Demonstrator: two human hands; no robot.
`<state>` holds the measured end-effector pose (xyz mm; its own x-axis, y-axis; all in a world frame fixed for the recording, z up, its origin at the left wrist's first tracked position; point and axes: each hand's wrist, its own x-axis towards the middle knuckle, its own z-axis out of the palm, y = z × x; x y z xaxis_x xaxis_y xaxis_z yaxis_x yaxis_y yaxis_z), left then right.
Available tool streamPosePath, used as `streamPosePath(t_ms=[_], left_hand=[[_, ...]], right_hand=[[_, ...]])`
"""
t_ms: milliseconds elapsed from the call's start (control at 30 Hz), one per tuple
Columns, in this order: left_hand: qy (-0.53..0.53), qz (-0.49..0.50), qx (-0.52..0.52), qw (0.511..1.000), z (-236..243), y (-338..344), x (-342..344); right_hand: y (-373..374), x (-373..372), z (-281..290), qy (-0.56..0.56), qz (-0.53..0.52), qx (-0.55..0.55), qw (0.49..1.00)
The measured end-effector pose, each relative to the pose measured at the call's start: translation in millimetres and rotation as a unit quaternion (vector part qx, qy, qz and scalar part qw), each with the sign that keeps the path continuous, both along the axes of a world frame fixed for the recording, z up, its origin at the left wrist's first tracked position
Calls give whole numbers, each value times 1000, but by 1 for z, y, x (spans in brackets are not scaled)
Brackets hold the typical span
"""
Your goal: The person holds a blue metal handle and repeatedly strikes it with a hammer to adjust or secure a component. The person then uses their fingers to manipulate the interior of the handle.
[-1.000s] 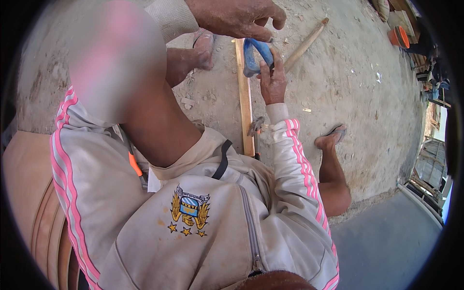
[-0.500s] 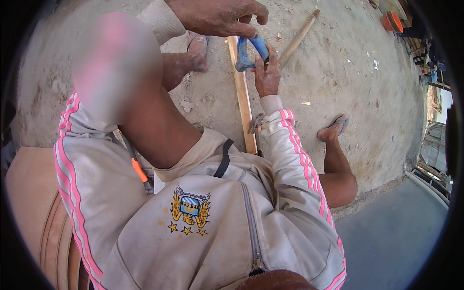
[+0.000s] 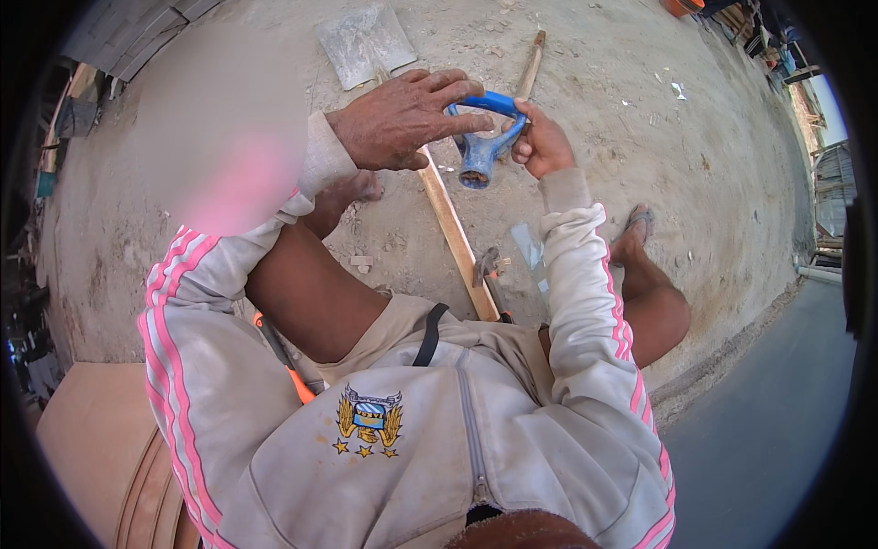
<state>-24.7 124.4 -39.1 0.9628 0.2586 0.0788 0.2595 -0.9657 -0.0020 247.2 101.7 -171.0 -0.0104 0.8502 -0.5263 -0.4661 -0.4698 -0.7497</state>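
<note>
A blue D-shaped shovel handle grip [image 3: 478, 162] is held up before me, its round socket facing me with dark, rough matter inside. My right hand [image 3: 546, 145] pinches the right side of the grip between thumb and fingers. My left hand [image 3: 398, 117] is open with its fingers apart at the grip's left side; the fingertips overlap the grip, and I cannot tell whether they touch it. Below them a long strip of wood [image 3: 450, 231] slants between my legs. Beside its near end lies a claw hammer [image 3: 487, 265].
A shovel blade [image 3: 366, 44] lies on the dirt ground at the far left of centre. A wooden pole [image 3: 532, 64] lies beyond the grip. An orange-and-black tool [image 3: 291, 368] is by my left thigh. Brown sheets [image 3: 96, 425] lie at the lower left. Grey blocks [image 3: 128, 37] stand far left.
The grip has turned so its socket faces me. My left hand has come down to the grip's left side with fingers spread. The view has shifted, bringing the shovel blade into sight.
</note>
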Motion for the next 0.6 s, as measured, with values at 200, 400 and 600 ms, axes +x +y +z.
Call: streamPosePath(t_ms=[200,400,600], left_hand=[[-102,-68,-95,988,6,-15,42],[-156,24,-258,953,22,-2,53],[-144,31,-351,925,30,-7,50]], right_hand=[[0,5,1,168,64,66,981],[-19,-12,21,-67,114,79,988],[-38,-20,37,-269,-44,252,929]])
